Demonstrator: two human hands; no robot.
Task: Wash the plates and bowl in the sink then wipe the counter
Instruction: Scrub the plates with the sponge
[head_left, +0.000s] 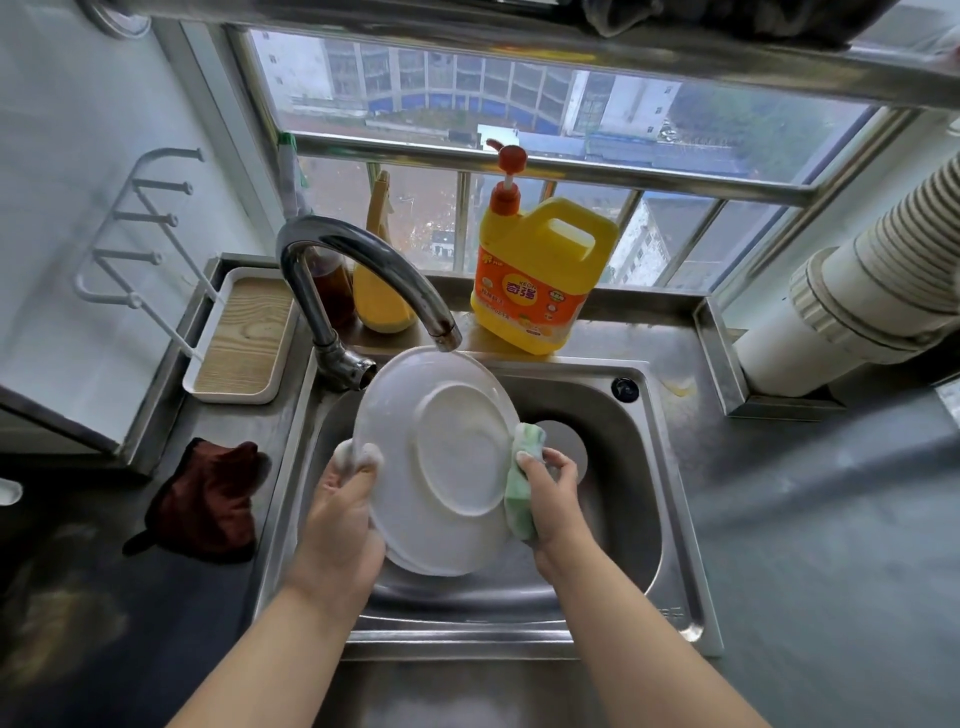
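Head cam: left hand (340, 512) has sudsy fingers curled round the near-left rim of the white plate (441, 457), tilting its underside up over the sink (631, 499), probably so the right hand (553, 499), gripping a green sponge (522, 483), can scrub it.

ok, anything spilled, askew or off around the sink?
Mostly normal. A yellowish smear sits on the steel counter right of the sink, and a dark red cloth lies crumpled at its left. No damage shows on the plate.
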